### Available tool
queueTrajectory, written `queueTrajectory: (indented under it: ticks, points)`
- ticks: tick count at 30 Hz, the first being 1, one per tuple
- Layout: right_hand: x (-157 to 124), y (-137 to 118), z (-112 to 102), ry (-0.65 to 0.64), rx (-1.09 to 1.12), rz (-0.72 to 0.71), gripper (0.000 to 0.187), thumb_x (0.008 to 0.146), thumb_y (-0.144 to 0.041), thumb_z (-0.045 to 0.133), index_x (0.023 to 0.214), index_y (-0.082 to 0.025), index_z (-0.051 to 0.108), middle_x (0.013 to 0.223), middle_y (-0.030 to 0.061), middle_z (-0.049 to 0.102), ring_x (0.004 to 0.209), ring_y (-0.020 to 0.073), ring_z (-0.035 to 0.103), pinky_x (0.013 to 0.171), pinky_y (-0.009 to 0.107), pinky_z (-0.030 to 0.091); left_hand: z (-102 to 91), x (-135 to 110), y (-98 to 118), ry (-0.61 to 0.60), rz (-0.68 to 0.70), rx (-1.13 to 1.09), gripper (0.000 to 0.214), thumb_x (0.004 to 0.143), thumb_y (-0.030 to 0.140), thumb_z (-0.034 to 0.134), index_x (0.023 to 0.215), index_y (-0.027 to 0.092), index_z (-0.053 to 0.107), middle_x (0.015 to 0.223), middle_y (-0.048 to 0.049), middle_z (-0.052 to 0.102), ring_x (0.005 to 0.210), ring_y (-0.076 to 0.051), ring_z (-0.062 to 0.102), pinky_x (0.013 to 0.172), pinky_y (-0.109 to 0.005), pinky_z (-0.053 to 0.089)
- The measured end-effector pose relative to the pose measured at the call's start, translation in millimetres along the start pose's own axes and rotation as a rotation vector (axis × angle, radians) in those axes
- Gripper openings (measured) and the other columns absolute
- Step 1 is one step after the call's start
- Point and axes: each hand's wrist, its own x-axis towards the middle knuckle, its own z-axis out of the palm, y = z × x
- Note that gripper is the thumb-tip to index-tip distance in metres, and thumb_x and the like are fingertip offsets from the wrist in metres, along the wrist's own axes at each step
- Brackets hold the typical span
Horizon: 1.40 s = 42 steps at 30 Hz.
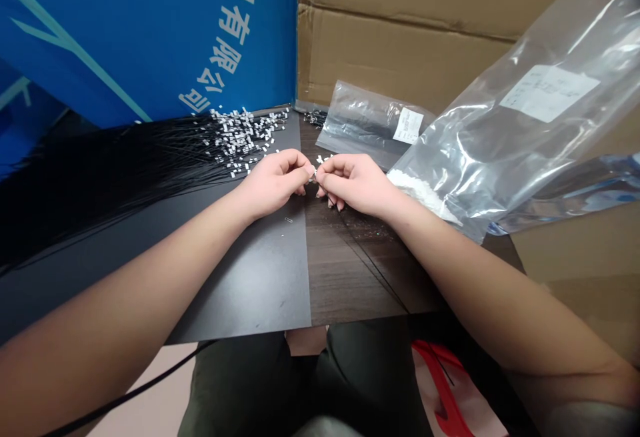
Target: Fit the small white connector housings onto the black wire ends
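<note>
My left hand and my right hand meet over the middle of the table, thumbs and forefingers pinched almost tip to tip. Thin black wires run from beneath my right fingers down to the table's front edge, and their upper ends are in that pinch. Something small and pale shows between the two sets of fingertips, too small to make out. Just behind my right hand lie a few small white connectors. A heap of black wires with white connector ends spreads beyond my left hand.
The long black wire bundle covers the left of the table. A clear bag of white pieces lies beside my right forearm, with a smaller labelled bag behind. Cardboard and a blue panel stand at the back.
</note>
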Motion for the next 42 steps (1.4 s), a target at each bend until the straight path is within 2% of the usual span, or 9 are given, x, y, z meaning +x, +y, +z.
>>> queueTrajectory:
  ticks: [15,24,30,42]
  points:
    - [-0.9,3.3,-0.3,0.018,-0.111,-0.038,0.011,0.098,-0.018,0.066,0.089,-0.017,0.072,0.079,0.0027,0.077,0.057,0.0092,0.064,0.049,0.020,0.051,-1.6,0.5,-1.5,0.001,0.001,0.019,0.017,0.091,0.033,0.070,0.086,0.018,0.066,0.073,0.0002,0.066,0.067,-0.014,0.062,0.067,-0.028,0.047]
    - [-0.2,2.7,-0.6,0.018,-0.084,-0.032,0.009,0.096,-0.018,0.066,0.088,-0.018,0.072,0.079,0.0033,0.076,0.056,0.0103,0.063,0.047,0.021,0.049,-0.7,0.8,-1.7,0.004,0.000,0.020,0.017,0.091,0.033,0.070,0.086,0.018,0.066,0.073,0.0002,0.067,0.067,-0.014,0.063,0.067,-0.028,0.048]
    - [-0.7,6.0,-2.0,0.007,-0.107,-0.053,0.008,0.095,-0.020,0.066,0.089,-0.018,0.071,0.080,0.0033,0.077,0.058,0.0107,0.064,0.053,0.023,0.052,-0.7,1.1,-3.0,-0.003,0.003,0.021,0.018,0.092,0.034,0.070,0.087,0.018,0.066,0.073,0.0004,0.067,0.067,-0.014,0.062,0.067,-0.028,0.047]
    - [-2.1,6.5,-3.2,0.049,-0.315,-0.163,0.008,0.091,-0.025,0.064,0.091,-0.019,0.070,0.082,0.0018,0.074,0.073,0.0155,0.064,0.068,0.029,0.046,-2.0,1.3,-4.0,-0.002,0.001,0.027,0.018,0.094,0.034,0.070,0.088,0.018,0.066,0.073,0.0001,0.067,0.068,-0.014,0.063,0.069,-0.029,0.048]
